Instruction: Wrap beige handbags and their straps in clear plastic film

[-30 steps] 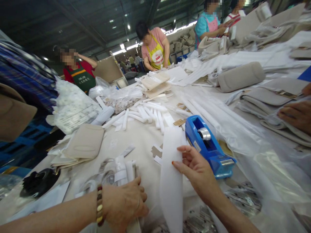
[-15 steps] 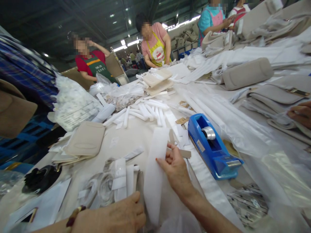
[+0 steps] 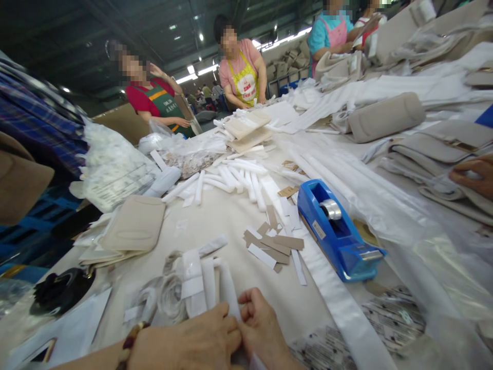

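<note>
My left hand (image 3: 196, 334), with a beaded bracelet (image 3: 131, 341), lies at the bottom centre, its fingers curled over a beige strap (image 3: 217, 288); the exact grip is hidden. My right hand (image 3: 264, 329) meets it from the right, pinching a white foam sheet (image 3: 229, 290) that runs up along the strap. Directly left of this lies a bundle of coiled beige straps (image 3: 169, 300) with a white wrapped band (image 3: 192, 280). Beyond my right hand, loose grey and white card strips (image 3: 273, 244) are scattered on the table (image 3: 208, 221).
A blue tape dispenser (image 3: 339, 231) stands to the right, beside plastic sheeting (image 3: 416, 246). White foam rolls (image 3: 231, 177) lie ahead. Beige bag pieces (image 3: 134, 223) and a black tape roll (image 3: 61, 290) are left. Several people work across the table; another hand (image 3: 475, 174) shows at right.
My right hand has come down and toward my left hand, bringing the foam sheet with it. The card strips beneath are now uncovered. My left hand has shifted slightly right.
</note>
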{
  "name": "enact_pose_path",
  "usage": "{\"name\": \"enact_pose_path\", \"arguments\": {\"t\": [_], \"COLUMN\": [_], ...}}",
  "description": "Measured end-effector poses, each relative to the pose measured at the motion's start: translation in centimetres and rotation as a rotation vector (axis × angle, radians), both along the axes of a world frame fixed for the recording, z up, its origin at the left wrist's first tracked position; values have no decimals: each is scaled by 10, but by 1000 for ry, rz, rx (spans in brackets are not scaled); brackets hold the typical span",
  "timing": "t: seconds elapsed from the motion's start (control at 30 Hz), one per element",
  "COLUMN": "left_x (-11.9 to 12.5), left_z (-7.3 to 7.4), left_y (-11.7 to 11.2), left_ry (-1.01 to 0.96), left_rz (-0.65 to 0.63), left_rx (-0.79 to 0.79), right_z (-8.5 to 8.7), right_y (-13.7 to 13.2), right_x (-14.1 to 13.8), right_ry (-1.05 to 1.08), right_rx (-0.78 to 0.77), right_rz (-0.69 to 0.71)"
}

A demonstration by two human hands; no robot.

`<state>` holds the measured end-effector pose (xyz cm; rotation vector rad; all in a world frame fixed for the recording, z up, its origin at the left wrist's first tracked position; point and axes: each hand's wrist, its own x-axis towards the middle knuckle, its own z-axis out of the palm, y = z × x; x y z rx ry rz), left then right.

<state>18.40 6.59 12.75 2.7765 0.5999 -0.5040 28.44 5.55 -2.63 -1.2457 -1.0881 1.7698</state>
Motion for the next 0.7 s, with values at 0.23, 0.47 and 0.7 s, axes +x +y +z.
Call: {"name": "enact_pose_path", "arguments": {"t": [0.23, 0.47, 0.7], "left_x": [6, -29, -91], "left_z": [-6, -8, -33], "left_y": [11, 11, 35], "left_ry": [94, 12, -280], "left_rz": [-57, 156, 1105], "left_rx": [-30, -144, 437], "right_z": [1, 12, 35], "right_y": [17, 21, 22], "right_x": [-16, -2, 1], "right_ry": [-80, -177, -640], "right_rx": [31, 46, 214], "right_rz": [-21, 92, 373]}}
